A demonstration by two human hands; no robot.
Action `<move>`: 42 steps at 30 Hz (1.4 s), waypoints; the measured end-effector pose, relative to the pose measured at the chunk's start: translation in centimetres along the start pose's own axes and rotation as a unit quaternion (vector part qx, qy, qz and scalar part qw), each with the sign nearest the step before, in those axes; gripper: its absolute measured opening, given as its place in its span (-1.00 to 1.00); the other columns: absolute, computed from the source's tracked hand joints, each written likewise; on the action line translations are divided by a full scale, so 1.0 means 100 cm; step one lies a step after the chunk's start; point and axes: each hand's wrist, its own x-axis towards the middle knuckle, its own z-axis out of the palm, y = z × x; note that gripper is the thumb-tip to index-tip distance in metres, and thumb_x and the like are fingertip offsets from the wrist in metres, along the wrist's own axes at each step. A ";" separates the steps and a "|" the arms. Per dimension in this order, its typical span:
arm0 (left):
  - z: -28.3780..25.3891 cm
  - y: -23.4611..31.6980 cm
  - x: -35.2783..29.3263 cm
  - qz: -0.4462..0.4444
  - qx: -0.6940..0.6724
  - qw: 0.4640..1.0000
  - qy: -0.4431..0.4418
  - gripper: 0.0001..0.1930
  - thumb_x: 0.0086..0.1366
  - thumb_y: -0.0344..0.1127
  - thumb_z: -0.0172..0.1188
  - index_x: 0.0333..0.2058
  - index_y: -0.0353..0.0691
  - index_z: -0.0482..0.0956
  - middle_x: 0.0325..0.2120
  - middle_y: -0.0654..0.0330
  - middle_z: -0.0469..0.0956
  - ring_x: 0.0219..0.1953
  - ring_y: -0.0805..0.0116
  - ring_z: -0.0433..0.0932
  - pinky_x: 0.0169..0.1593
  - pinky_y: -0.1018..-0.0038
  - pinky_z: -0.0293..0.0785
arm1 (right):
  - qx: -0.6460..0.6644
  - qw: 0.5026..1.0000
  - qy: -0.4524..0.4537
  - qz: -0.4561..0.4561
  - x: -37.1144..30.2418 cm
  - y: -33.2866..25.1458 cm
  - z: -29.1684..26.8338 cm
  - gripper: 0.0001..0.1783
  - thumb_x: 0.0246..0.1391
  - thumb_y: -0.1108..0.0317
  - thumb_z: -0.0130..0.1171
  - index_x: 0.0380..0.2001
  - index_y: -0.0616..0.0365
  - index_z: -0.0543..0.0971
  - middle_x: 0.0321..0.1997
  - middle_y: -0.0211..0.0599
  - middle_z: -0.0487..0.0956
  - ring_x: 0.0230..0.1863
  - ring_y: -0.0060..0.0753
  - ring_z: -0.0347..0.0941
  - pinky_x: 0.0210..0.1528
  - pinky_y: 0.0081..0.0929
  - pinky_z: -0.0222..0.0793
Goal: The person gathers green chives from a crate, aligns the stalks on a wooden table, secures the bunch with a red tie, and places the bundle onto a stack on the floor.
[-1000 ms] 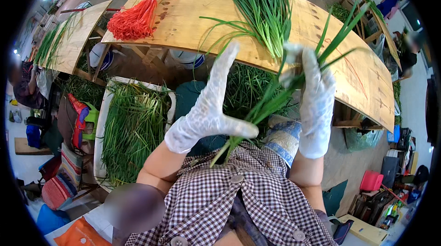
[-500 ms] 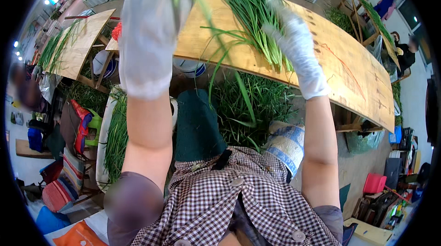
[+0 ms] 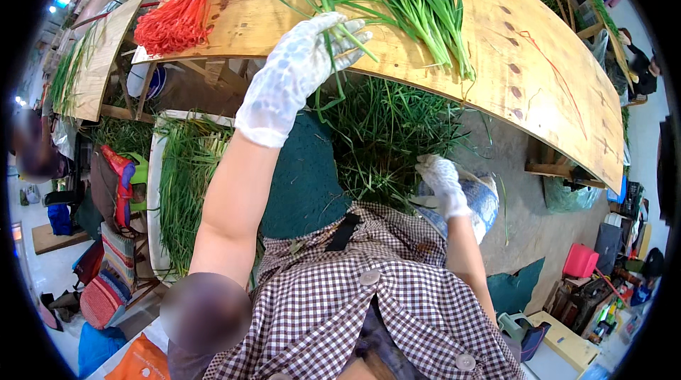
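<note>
My left hand [image 3: 301,61], in a thin whitish glove, is closed around a few long green chive stalks [image 3: 325,0] above the table's near edge. Their cut ends poke out past its fingers, and some blades droop below. To the right, a thick bunch of chives [image 3: 418,4] lies on the wooden table [image 3: 496,46], pale ends toward me. My right hand [image 3: 441,180], gloved likewise, is low in front of the table, beside a blue and white sack-like wrap [image 3: 482,202] and a heap of loose greens [image 3: 390,131]. Its fingers are too blurred to read.
A bundle of red ties [image 3: 177,21] rests on the table's left part, and a thin red strand [image 3: 553,78] on its right. A white tub [image 3: 156,202] with more chives stands at my left. Another table [image 3: 106,53] with greens is farther left.
My right hand has left the chive bunch and dropped below the table edge. My left hand has come lower and to the right with its stalks. The view has shifted, revealing the red ties.
</note>
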 end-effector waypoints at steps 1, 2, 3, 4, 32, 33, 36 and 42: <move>0.002 0.001 -0.006 0.004 0.017 1.000 0.013 -0.64 0.36 -0.31 -0.02 0.03 -0.46 0.31 -0.04 -0.10 0.48 0.00 0.03 0.51 0.01 0.23 0.54 | -0.005 0.999 -0.029 0.034 0.018 0.022 0.042 -0.61 -0.03 0.10 0.27 -0.20 0.12 0.61 -0.19 -0.11 0.63 -0.14 -0.16 0.56 -0.06 -0.29 0.47; -0.001 0.002 -0.012 0.011 0.032 0.999 0.029 -0.62 0.36 -0.30 -0.02 0.04 -0.46 0.31 -0.03 -0.10 0.47 0.01 0.04 0.51 0.01 0.23 0.53 | -0.013 0.996 -0.059 0.063 0.030 0.032 0.067 -0.46 -0.10 0.00 0.31 -0.19 0.24 0.57 -0.18 0.01 0.61 -0.09 -0.03 0.53 -0.04 -0.29 0.45; -0.008 0.002 -0.019 0.014 0.028 0.999 0.029 -0.58 0.37 -0.28 -0.03 0.08 -0.48 0.29 -0.02 -0.09 0.47 0.00 0.06 0.51 0.01 0.22 0.54 | 0.020 0.987 -0.105 0.124 0.035 0.017 0.075 -0.38 -0.13 -0.03 0.33 -0.15 0.29 0.51 -0.12 0.08 0.57 -0.02 0.01 0.49 0.00 -0.25 0.44; -0.008 -0.002 -0.025 0.005 0.014 1.000 0.020 -0.56 0.37 -0.27 -0.03 0.10 -0.48 0.28 -0.03 -0.08 0.48 0.00 0.07 0.52 0.01 0.22 0.53 | -0.071 0.984 -0.080 0.144 0.033 0.032 0.133 -0.32 -0.06 -0.02 0.27 -0.01 0.31 0.45 -0.01 0.01 0.53 0.07 0.08 0.42 0.04 -0.24 0.43; 0.020 -0.031 -0.006 0.059 0.102 0.982 0.148 -0.53 0.34 -0.30 -0.08 0.08 -0.61 0.22 -0.30 -0.02 0.53 -0.55 0.39 0.49 -0.56 0.62 0.43 | -0.083 0.975 -0.191 0.075 0.099 0.064 0.259 -0.49 0.25 0.02 -0.07 0.10 0.12 0.46 0.09 -0.20 0.51 0.12 -0.14 0.40 0.20 -0.33 0.23; 0.017 -0.030 -0.014 0.036 0.124 0.982 0.135 -0.55 0.33 -0.32 -0.06 0.05 -0.60 0.27 -0.30 -0.03 0.54 -0.54 0.38 0.52 -0.52 0.59 0.47 | -0.076 0.977 -0.185 0.078 0.109 0.068 0.234 -0.49 0.24 0.02 -0.07 0.10 0.12 0.46 0.09 -0.20 0.51 0.11 -0.13 0.40 0.20 -0.32 0.24; 0.032 -0.019 -0.021 -0.073 0.191 0.975 0.087 -0.62 0.31 -0.29 0.01 0.01 -0.44 0.43 -0.32 0.06 0.57 -0.44 0.40 0.56 -0.29 0.55 0.52 | -0.041 0.982 -0.153 0.100 0.120 0.083 0.138 -0.49 0.24 0.02 -0.05 0.10 0.12 0.46 0.08 -0.22 0.52 0.09 -0.12 0.41 0.18 -0.31 0.25; 0.029 -0.040 -0.053 -0.091 0.218 0.972 0.001 -0.65 0.38 -0.23 -0.04 -0.04 -0.38 0.52 -0.45 0.22 0.60 -0.53 0.58 0.52 -0.47 0.71 0.36 | 0.166 0.985 -0.032 -0.025 0.030 -0.027 -0.106 -0.50 0.23 0.03 -0.02 0.10 0.12 0.46 0.06 -0.26 0.54 0.06 -0.09 0.44 0.16 -0.28 0.29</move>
